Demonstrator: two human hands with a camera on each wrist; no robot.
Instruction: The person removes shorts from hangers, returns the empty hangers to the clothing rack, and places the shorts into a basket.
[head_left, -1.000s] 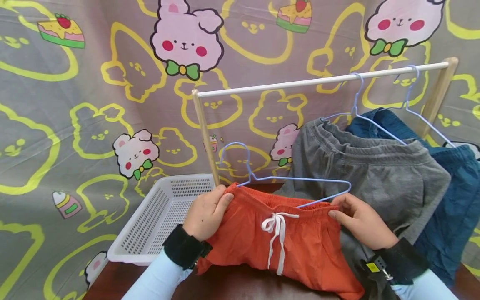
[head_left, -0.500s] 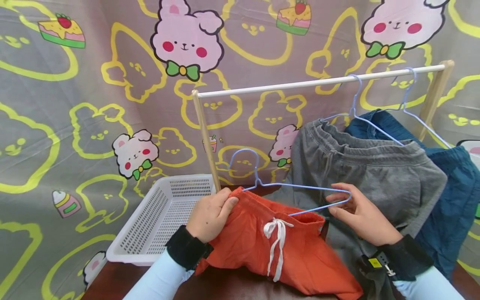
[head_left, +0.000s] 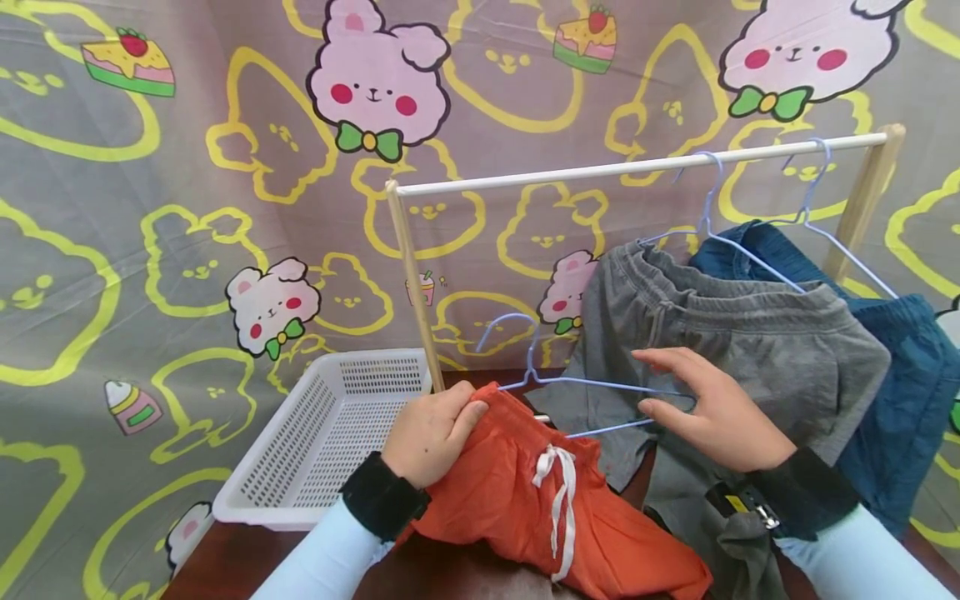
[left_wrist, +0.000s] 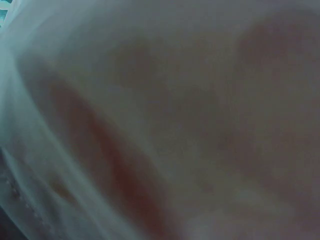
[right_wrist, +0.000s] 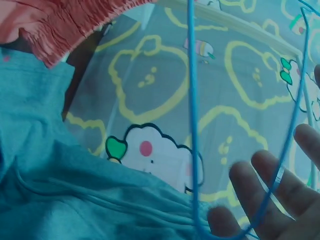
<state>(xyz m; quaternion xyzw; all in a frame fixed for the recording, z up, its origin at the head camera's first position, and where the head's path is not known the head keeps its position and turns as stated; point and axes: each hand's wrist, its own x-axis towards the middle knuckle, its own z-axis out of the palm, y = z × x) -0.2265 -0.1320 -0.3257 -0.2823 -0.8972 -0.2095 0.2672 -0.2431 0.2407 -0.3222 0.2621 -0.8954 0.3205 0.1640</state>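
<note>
Orange drawstring shorts [head_left: 495, 492] are held up at the left end of their waistband by my left hand [head_left: 431, 437], thumb on top. A thin blue wire hanger [head_left: 592, 382] has its left end inside that waistband. Its right end sticks out bare, and the waistband's right side sags below it. My right hand [head_left: 720, 417] is around that bare end, thumb and fingers spread apart. In the right wrist view the hanger wire [right_wrist: 193, 120] crosses in front of my fingers [right_wrist: 255, 195], and gathered orange cloth [right_wrist: 85, 25] shows at upper left. Blurred pale cloth fills the left wrist view.
A wooden rack with a white bar [head_left: 540, 177] stands behind. Grey pants [head_left: 757, 358] and blue pants [head_left: 911, 375] hang from it on hangers at the right. A white perforated basket [head_left: 258, 496] sits at left on the dark table [head_left: 225, 558]. Patterned cloth hangs behind.
My right hand has let go of the waistband and spread its fingers by the hanger's end. The waistband's right side has dropped leftward off the hanger, which has shifted right and down.
</note>
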